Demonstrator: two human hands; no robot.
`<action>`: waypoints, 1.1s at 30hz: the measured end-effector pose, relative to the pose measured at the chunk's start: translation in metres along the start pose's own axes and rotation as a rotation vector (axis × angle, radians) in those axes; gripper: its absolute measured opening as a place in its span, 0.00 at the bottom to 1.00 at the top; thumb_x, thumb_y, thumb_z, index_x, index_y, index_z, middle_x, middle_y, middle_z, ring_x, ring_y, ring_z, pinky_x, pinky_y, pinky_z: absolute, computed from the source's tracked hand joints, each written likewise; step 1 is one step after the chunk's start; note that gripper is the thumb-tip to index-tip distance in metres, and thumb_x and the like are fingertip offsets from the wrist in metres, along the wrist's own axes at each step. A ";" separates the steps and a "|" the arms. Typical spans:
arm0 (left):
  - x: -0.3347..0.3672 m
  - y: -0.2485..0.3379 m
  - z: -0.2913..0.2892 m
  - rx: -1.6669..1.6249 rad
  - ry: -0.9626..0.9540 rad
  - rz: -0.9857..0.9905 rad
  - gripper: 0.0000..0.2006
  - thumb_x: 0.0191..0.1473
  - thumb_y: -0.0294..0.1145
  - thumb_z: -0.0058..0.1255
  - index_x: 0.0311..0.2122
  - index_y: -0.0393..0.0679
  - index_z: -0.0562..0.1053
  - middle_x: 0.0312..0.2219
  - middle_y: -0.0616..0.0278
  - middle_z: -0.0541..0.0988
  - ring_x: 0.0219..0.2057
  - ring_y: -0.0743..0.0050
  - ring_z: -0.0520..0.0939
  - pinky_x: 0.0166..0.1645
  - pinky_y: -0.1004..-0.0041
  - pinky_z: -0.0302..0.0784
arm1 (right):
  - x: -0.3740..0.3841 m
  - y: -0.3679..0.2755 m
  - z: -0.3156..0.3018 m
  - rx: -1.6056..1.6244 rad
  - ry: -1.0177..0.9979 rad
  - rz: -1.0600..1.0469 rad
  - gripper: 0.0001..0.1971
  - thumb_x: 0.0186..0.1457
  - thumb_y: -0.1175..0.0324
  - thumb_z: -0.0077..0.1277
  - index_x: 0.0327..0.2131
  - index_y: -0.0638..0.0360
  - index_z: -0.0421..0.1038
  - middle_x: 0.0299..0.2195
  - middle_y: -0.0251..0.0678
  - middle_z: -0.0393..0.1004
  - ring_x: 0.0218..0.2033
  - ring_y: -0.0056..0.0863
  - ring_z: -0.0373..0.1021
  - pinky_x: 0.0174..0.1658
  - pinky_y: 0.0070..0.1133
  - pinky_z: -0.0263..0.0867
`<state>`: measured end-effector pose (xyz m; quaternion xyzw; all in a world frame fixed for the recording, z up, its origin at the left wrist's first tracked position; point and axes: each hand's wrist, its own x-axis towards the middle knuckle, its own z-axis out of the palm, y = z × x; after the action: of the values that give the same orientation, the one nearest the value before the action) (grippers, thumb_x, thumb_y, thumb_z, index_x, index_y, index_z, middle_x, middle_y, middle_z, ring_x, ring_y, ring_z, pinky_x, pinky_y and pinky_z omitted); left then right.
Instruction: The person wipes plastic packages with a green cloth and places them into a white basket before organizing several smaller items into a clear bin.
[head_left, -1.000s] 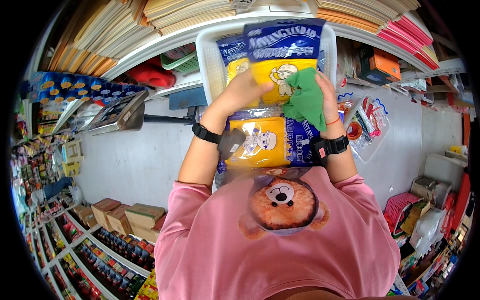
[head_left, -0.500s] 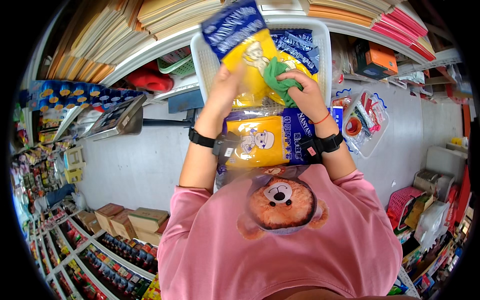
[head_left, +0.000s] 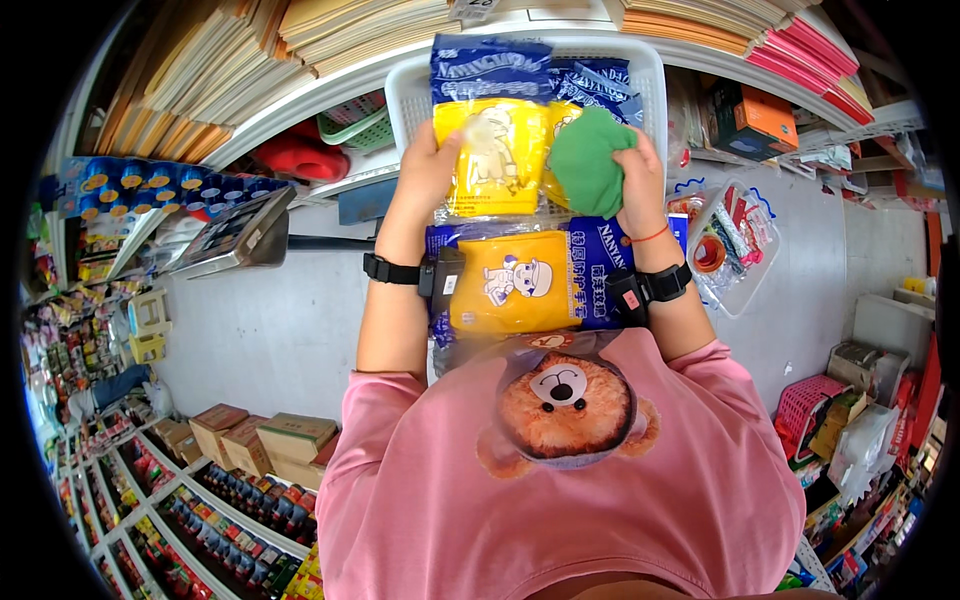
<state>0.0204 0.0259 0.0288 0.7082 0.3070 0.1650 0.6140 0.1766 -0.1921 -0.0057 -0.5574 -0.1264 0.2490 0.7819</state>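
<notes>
My left hand [head_left: 428, 170] grips the left edge of a yellow glove packet [head_left: 500, 165] with a blue top, thumb on its front. The packet lies upright over the near part of a white plastic basket [head_left: 653, 95]. In my right hand [head_left: 643, 185] is a bunched green cloth [head_left: 590, 165], pinched at its right side and spread into a rounded pad. Behind the cloth, more blue-topped packets [head_left: 600, 85] are partly hidden in the basket. Closer to me, another yellow and blue glove packet [head_left: 515, 280] lies sideways between my forearms.
Stacks of paper envelopes [head_left: 390, 40] line the shelf at the back. An orange and black box [head_left: 750, 118] stands right of the basket. A clear bin [head_left: 740, 260] with tape rolls sits on the floor at right. At left is a scale-like device [head_left: 235, 235].
The glove packet in my left hand has come down and straightened from a raised tilt. The green cloth has gone from crumpled to spread, and my right hand has shifted to its right side.
</notes>
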 end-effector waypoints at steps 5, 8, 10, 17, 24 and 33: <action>-0.005 0.004 0.000 0.856 0.311 0.695 0.28 0.49 0.28 0.56 0.55 0.35 0.62 0.40 0.44 0.77 0.42 0.49 0.79 0.48 0.64 0.73 | 0.003 -0.013 -0.008 -0.105 0.137 -0.068 0.12 0.56 0.71 0.42 0.42 0.66 0.70 0.35 0.35 0.74 0.35 0.23 0.71 0.40 0.19 0.68; -0.019 0.021 0.005 0.848 -0.165 0.427 0.16 0.51 0.31 0.56 0.46 0.38 0.73 0.35 0.51 0.79 0.42 0.52 0.77 0.48 0.63 0.71 | 0.003 -0.026 -0.011 -0.544 0.092 -0.055 0.14 0.58 0.64 0.45 0.37 0.67 0.72 0.33 0.42 0.75 0.33 0.30 0.72 0.39 0.23 0.68; -0.021 0.015 0.009 0.715 -0.443 0.061 0.11 0.54 0.38 0.53 0.35 0.42 0.79 0.32 0.55 0.81 0.39 0.55 0.79 0.44 0.65 0.73 | 0.002 -0.038 -0.007 -1.051 -0.002 -0.027 0.19 0.58 0.57 0.48 0.34 0.67 0.73 0.32 0.49 0.74 0.33 0.38 0.72 0.40 0.28 0.67; -0.021 -0.019 0.018 0.784 -0.282 0.317 0.16 0.57 0.41 0.50 0.43 0.41 0.77 0.38 0.50 0.80 0.40 0.54 0.80 0.46 0.67 0.74 | -0.007 -0.036 0.004 -1.329 0.027 -0.042 0.21 0.53 0.53 0.53 0.37 0.65 0.72 0.35 0.55 0.72 0.37 0.51 0.70 0.42 0.34 0.66; -0.013 -0.003 0.007 0.701 -0.461 0.021 0.20 0.55 0.44 0.50 0.46 0.41 0.75 0.42 0.46 0.78 0.46 0.49 0.77 0.50 0.63 0.71 | 0.005 -0.008 -0.013 -0.962 -0.125 -0.385 0.11 0.51 0.68 0.54 0.37 0.63 0.72 0.37 0.44 0.74 0.41 0.42 0.71 0.47 0.29 0.65; -0.018 0.016 0.015 0.366 -0.230 0.255 0.33 0.54 0.43 0.55 0.60 0.35 0.61 0.56 0.43 0.67 0.59 0.53 0.67 0.61 0.65 0.62 | -0.013 -0.044 0.000 -0.613 -0.061 -0.459 0.07 0.53 0.79 0.47 0.36 0.62 0.72 0.34 0.33 0.74 0.37 0.24 0.71 0.44 0.19 0.65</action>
<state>0.0191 0.0020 0.0443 0.8547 0.1682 0.1013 0.4806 0.1763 -0.2102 0.0363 -0.7149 -0.3398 0.0348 0.6101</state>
